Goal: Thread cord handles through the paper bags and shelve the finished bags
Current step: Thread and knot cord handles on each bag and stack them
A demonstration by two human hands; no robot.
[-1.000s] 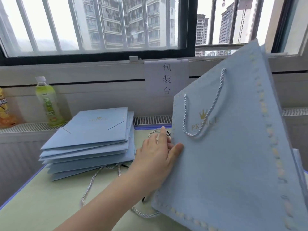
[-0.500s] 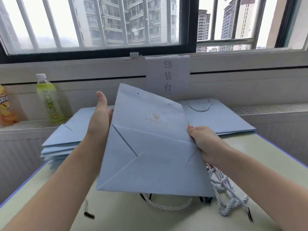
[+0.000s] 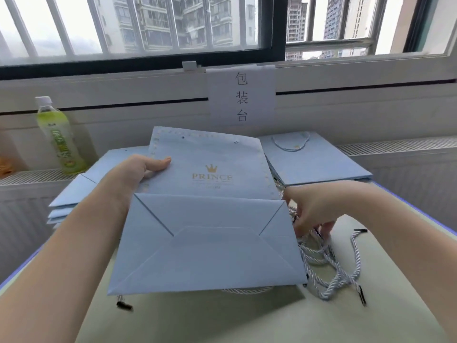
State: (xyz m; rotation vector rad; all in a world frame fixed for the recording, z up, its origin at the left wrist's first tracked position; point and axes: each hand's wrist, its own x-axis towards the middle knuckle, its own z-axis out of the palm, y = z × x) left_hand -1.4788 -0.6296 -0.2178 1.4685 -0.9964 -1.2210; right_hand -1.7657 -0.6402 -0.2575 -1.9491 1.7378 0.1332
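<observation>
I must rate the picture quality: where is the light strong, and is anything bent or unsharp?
Head view: daylight from the window washes out the sky; the window frame bows from wide-angle distortion; the bag shows readable gold print and throws a soft shadow on the table; the cord tip at lower left is smeared; the bottle label is unsharp.

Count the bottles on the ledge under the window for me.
1 whole bottle: the green bottle, white cap, upright on the ledge at left, behind the stack of flat bags. An orange item at the left frame edge is cut off; I cannot tell what it is.
</observation>
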